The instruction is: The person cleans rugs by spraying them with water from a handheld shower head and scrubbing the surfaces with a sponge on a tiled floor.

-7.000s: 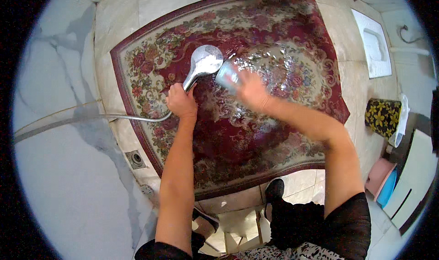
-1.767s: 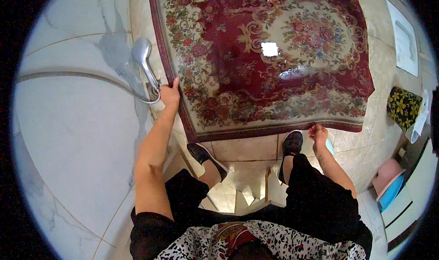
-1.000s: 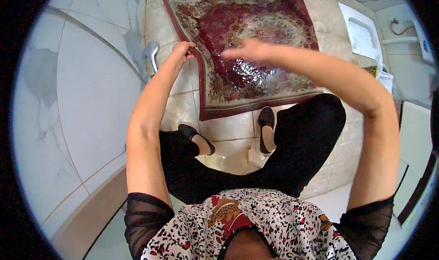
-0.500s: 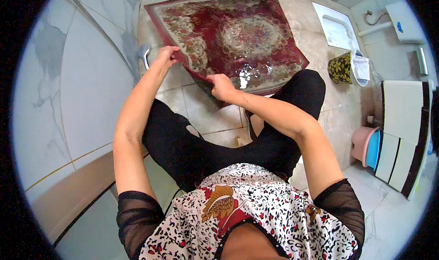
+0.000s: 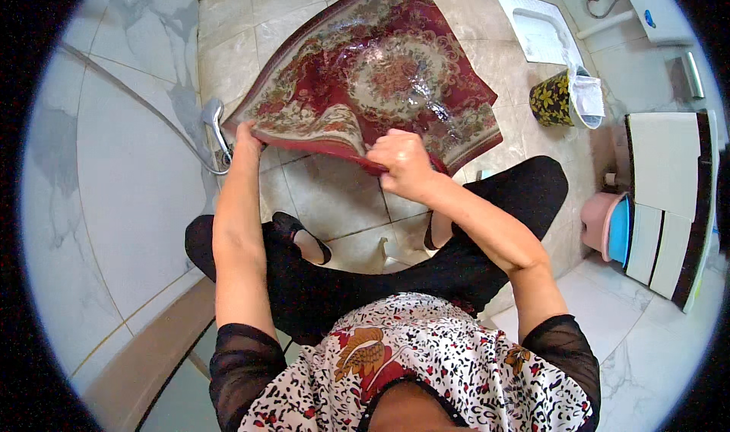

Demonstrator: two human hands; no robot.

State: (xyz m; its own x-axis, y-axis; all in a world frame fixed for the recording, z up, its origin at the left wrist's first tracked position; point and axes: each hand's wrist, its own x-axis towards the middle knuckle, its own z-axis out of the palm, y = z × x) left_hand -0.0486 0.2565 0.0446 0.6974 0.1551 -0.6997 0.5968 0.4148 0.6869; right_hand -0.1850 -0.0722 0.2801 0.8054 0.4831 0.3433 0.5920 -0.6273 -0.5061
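A wet, dark red rug (image 5: 414, 78) with a floral pattern lies on the tiled floor ahead of my feet, its surface shiny with water. My left hand (image 5: 246, 133) is closed on the rug's near left corner, raised off the floor. Farther right along the same near edge, my right hand (image 5: 403, 163) is wrapped in a fist round the border. Between the two hands the rug bends up in a fold. The fingertips of my left hand are partly hidden behind the rug.
On the left, a shower head (image 5: 214, 114) with a hose rests by the wall. To the right are a squat toilet (image 5: 534, 29), a black and yellow bin (image 5: 553, 101) with a white liner, a pink basin (image 5: 595, 223) and a white cabinet (image 5: 664, 166).
My left hand has moved down and left with the rug's corner. My right hand has shifted right and nearer, and the rug's near edge is now lifted and folded between them.
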